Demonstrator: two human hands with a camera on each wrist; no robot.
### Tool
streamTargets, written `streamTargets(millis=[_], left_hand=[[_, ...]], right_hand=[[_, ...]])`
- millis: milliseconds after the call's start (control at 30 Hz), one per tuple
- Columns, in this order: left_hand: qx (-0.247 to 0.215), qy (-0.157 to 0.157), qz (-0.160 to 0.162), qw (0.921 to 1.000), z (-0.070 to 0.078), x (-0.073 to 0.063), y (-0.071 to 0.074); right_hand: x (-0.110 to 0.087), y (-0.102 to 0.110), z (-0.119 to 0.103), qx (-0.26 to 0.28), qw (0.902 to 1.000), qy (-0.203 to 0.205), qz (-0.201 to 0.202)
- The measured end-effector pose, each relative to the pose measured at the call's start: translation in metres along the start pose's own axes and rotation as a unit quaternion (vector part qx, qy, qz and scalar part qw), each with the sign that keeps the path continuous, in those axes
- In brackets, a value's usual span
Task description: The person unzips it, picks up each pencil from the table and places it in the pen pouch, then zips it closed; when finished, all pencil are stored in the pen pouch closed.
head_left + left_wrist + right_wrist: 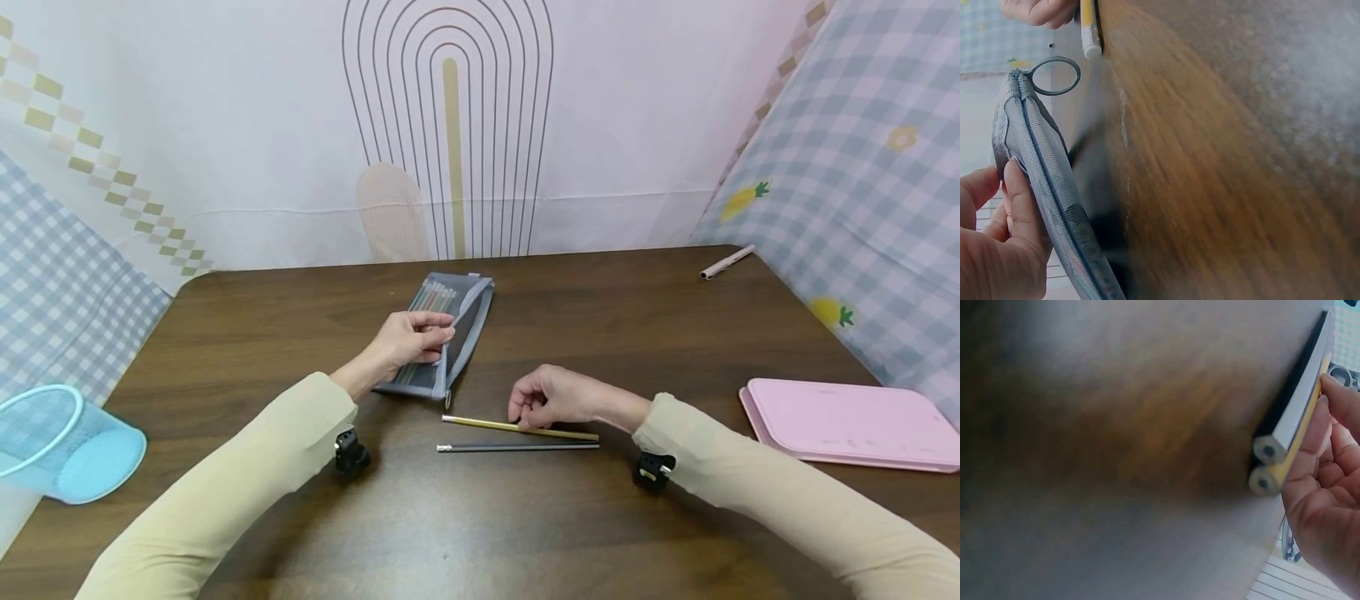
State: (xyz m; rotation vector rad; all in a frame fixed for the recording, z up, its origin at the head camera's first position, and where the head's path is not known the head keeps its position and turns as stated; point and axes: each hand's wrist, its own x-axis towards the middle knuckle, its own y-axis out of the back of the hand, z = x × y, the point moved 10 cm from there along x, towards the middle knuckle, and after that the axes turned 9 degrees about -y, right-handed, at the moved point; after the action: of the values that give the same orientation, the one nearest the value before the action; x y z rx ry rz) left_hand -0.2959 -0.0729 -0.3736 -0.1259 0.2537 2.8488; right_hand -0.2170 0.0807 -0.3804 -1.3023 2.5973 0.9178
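My left hand (pixel 405 340) pinches the open edge of a grey mesh pencil case (pixel 468 332), which lies at the middle of the table. Several pencils with pale eraser ends (pixel 438 292) show inside through its mesh. A ring pull (pixel 1054 75) hangs from the end of the zip in the left wrist view. Below the case, my right hand (pixel 551 396) holds a yellow pencil (pixel 480 422) between thumb and fingers, near its middle. Beside it, a grey pencil (pixel 517 448) lies almost parallel. Both unsharpened ends show close together in the right wrist view.
On the left stands a light blue mesh cup (pixel 105 442), tilted in view. A pink flat case (pixel 855 417) lies at the right, and a pale pen (pixel 727 262) rests near the far right corner. Patterned cloth hangs behind the brown table (pixel 315 533).
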Motion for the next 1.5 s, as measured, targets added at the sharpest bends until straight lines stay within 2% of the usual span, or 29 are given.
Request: streamTargets(millis=[333, 633, 800, 1000, 1167, 1333, 1500], left_hand=[[-0.001, -0.002, -0.001, 1.0, 0.001, -0.001, -0.001], [0.002, -0.001, 0.001, 1.0, 0.004, -0.001, 0.001], [0.006, 0.0, 0.001, 1.0, 0.003, 0.0, 0.002], [0.002, -0.005, -0.002, 1.0, 0.005, -0.002, 0.001], [0.0, -0.005, 0.002, 1.0, 0.005, -0.001, 0.002], [0.004, -0.001, 0.003, 1.0, 0.004, -0.001, 0.002], [0.008, -0.001, 0.002, 1.0, 0.005, -0.001, 0.002]], right_hand=[[0.0, -0.001, -0.012, -0.084, 0.9961, 0.026, 0.012], [0.002, -0.005, -0.019, -0.145, 0.9894, 0.007, 0.006], [0.002, -0.003, -0.018, -0.145, 0.9894, 0.006, 0.008], [-0.002, 0.019, -0.022, -0.078, 0.9958, 0.027, 0.039], [-0.004, 0.043, -0.016, 0.033, 0.996, -0.004, 0.083], [0.0, 0.054, 0.001, 0.138, 0.9813, -0.052, 0.124], [0.007, 0.052, 0.016, 0.241, 0.958, -0.095, 0.122]])
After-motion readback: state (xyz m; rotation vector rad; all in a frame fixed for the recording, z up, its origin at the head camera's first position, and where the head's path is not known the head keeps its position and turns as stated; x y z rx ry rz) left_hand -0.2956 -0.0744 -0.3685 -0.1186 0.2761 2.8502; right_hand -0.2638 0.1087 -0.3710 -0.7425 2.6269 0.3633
